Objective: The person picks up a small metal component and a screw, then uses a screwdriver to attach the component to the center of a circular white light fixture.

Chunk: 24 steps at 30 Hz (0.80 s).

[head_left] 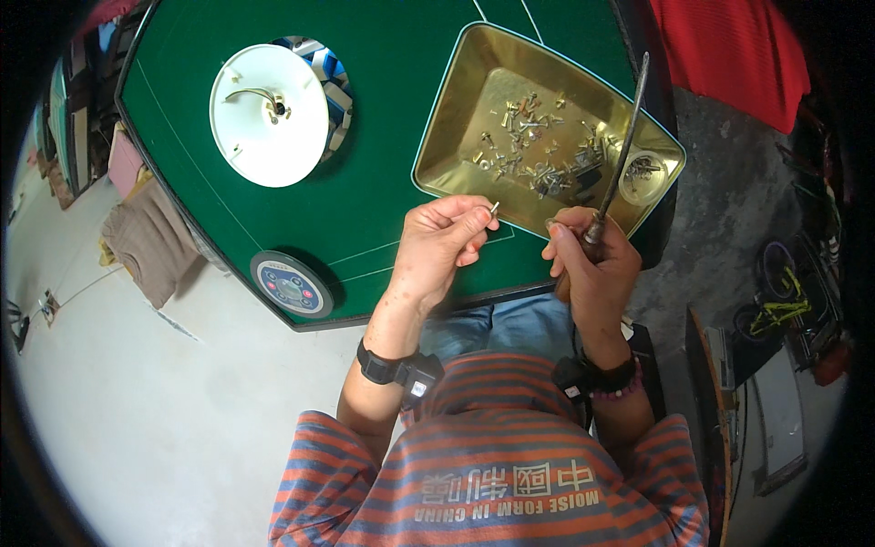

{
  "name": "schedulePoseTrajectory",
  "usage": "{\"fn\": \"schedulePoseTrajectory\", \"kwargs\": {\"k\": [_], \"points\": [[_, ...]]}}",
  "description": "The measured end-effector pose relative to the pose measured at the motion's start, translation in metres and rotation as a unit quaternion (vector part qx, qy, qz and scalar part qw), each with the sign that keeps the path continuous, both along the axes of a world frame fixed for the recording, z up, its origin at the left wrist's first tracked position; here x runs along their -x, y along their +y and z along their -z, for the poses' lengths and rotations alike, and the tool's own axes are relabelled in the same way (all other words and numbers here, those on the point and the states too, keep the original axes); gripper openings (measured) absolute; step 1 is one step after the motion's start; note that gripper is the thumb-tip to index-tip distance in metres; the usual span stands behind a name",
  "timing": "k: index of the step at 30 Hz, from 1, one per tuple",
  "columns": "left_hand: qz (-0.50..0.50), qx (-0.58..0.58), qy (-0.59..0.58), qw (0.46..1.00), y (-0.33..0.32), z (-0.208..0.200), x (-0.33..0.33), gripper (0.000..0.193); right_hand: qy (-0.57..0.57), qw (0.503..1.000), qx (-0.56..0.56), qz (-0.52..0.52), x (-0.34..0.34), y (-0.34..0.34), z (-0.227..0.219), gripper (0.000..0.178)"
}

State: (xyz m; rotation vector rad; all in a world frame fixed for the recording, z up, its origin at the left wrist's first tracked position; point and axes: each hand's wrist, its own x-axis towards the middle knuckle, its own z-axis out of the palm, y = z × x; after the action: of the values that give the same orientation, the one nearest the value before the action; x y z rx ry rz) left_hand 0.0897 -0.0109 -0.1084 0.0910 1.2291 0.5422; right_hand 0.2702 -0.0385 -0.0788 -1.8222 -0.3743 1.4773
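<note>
My left hand (444, 242) is closed in a pinch on a small metal screw (494, 209) at its fingertips, just off the near edge of a gold-coloured metal tin (469, 100). My right hand (597, 269) is wrapped round the handle of a long screwdriver (625, 141), whose shaft points away from me over the tin's right side. Something small may sit between the right thumb and forefinger, too small to tell. Loose screws and small metal parts (547, 178) lie scattered on the tin's floor. A little round clear dish (643, 179) with more small parts stands in its right corner.
On the green table (383, 118), a white round cover (264, 137) with a wire at its middle lies at the far left, partly over an opening with blue-and-white blocks (330, 77). A round button panel (292, 284) is near the front edge. Red cloth (729, 55) hangs at right.
</note>
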Motion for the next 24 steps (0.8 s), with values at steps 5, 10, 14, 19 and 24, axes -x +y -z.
{"fn": "schedulePoseTrajectory", "kwargs": {"k": [5,10,14,19,24], "points": [[0.016,0.002,-0.003,1.000,-0.002,-0.002,-0.003,0.016,-0.008,1.000,0.003,-0.018,0.007,0.004,0.001,0.009],[0.124,-0.071,0.148,0.979,0.001,0.005,-0.003,0.011,-0.001,1.000,0.000,-0.012,0.009,0.001,0.006,0.009],[0.180,-0.181,0.273,0.928,-0.005,0.023,-0.003,0.009,-0.010,1.000,0.007,-0.012,0.007,0.001,0.009,0.009],[0.298,-0.360,0.470,0.748,0.006,0.031,-0.010,0.014,-0.011,1.000,0.012,-0.012,0.004,0.000,0.011,0.010],[0.344,-0.369,0.502,0.702,0.010,0.034,-0.026,0.016,-0.005,1.000,0.028,-0.013,0.002,0.000,0.012,0.009]]}}
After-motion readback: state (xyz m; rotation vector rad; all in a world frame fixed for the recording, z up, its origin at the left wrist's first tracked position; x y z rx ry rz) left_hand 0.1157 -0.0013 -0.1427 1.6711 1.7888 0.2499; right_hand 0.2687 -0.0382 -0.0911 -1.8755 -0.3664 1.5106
